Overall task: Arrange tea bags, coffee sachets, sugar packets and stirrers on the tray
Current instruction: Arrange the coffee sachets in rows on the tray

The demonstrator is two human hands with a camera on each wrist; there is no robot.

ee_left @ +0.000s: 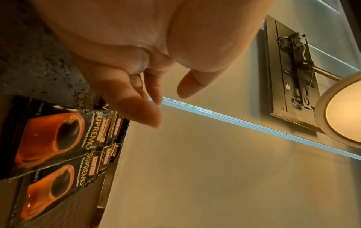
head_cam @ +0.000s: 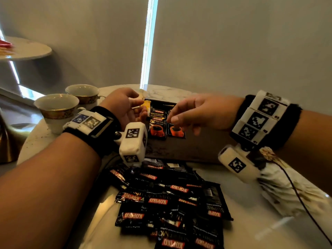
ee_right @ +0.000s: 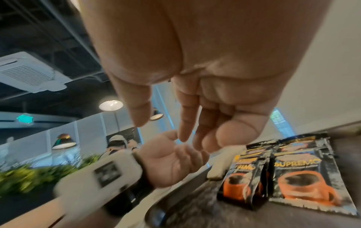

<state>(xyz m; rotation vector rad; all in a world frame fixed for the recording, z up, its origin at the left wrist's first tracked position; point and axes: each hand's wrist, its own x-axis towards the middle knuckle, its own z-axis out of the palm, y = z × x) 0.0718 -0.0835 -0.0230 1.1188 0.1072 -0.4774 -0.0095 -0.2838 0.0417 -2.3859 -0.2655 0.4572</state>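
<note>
My right hand [head_cam: 194,114] hangs loose and empty over the tray [head_cam: 179,148]; its fingers could nudge the two sachets [head_cam: 167,126] crooked at the far edge.

We see a dim, warm-toned head view. A thin strip of daylight [head_cam: 149,40] between the blinds at upper centre burns out to white-blue, and a second bright sliver shows at the far left edge. The tabletop [head_cam: 251,212] at the lower right carries soft glare streaks, and the sachets [head_cam: 168,200] at the bottom glint. Straight lines bow toward the edges. In the left wrist view we find a yellow cast, the palm near the lens soft, and a glowing lamp [ee_left: 345,111] at the right edge. In the right wrist view we get heavy motion blur across the lower left, and lit ceiling lamps [ee_right: 111,105] at centre left.
</note>
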